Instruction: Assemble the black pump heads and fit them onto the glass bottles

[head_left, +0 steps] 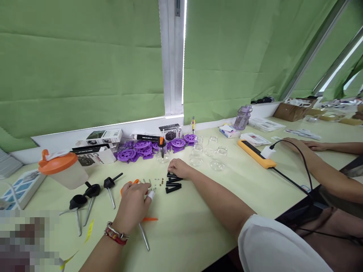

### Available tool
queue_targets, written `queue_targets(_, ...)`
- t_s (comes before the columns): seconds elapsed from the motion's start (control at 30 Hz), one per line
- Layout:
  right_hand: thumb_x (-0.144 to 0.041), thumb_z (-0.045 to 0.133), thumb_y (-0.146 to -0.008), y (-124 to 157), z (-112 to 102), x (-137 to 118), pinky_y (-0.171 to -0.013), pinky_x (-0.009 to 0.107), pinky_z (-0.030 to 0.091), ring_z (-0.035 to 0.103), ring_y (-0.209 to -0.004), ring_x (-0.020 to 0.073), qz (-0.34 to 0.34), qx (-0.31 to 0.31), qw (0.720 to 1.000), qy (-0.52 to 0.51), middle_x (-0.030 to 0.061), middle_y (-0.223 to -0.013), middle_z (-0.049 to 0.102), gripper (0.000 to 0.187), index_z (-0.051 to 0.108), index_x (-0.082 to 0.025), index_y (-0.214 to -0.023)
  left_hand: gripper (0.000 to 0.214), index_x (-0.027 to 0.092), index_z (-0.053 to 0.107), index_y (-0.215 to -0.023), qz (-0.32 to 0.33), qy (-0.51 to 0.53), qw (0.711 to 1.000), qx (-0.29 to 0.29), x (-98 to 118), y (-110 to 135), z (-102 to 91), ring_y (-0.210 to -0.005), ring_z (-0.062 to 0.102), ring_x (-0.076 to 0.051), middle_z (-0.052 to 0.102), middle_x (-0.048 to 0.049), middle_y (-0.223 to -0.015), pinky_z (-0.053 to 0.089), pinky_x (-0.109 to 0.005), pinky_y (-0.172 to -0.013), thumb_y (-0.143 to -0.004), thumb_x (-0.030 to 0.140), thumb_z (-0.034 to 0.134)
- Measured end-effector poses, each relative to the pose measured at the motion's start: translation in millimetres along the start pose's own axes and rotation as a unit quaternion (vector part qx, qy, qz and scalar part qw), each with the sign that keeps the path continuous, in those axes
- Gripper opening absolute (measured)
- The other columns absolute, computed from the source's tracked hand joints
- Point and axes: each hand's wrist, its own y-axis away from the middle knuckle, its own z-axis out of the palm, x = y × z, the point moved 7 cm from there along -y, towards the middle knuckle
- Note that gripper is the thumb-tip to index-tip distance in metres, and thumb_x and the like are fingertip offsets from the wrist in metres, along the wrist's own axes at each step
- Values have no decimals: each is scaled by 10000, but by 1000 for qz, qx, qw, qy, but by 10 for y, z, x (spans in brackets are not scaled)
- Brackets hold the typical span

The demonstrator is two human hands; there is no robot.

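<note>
My left hand, a white wrap on one finger, is closed above the table with fingers bent; what it grips is hidden. Orange plastic and a metal rod stick out beneath it, and thin metal pins lie by its fingertips. My right hand reaches forward, its fingers pinched down on the farthest of several black plastic pieces lying in a row. Small brass-coloured bits lie between the hands. Just beyond my right hand stands a glass jar with a black and orange tool upright in it.
Black conical parts with metal rods and an orange-lidded tub stand left. Purple plastic wheels and boxes line the back. Clear glass jars and a yellow power strip are right, beside another person's arms.
</note>
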Motion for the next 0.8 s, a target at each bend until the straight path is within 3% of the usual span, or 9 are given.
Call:
queue_targets(0.3, -153, 565, -832, 33, -26, -2, -804, 262, 418, 573, -877, 163, 7, 2, 1000, -22, 58, -837, 659, 177, 699, -147, -716, 198, 204, 626, -845, -7, 3, 1000, -7, 9, -2, -14, -764, 593, -196, 684, -17, -793, 275, -417, -899, -807, 217, 433)
queue_targets(0.57, -210, 538, -860, 95, -57, 15, -756, 252, 432, 584, -842, 153, 41, 17, 998, -50, 70, -955, 639, 168, 695, -150, -861, 205, 204, 629, -830, -7, -7, 1000, -9, 15, 1, -27, -731, 578, -192, 673, -16, -758, 286, -407, -879, -805, 213, 425)
queue_targets(0.8, -223, 543, -853, 97, -45, 26, -763, 259, 426, 570, -826, 150, 51, 22, 996, -64, 58, -927, 633, 162, 691, -158, -839, 210, 199, 625, -824, -6, -10, 1000, -5, 2, 2, -53, -722, 573, -192, 665, -17, -745, 306, -396, -848, -788, 198, 418)
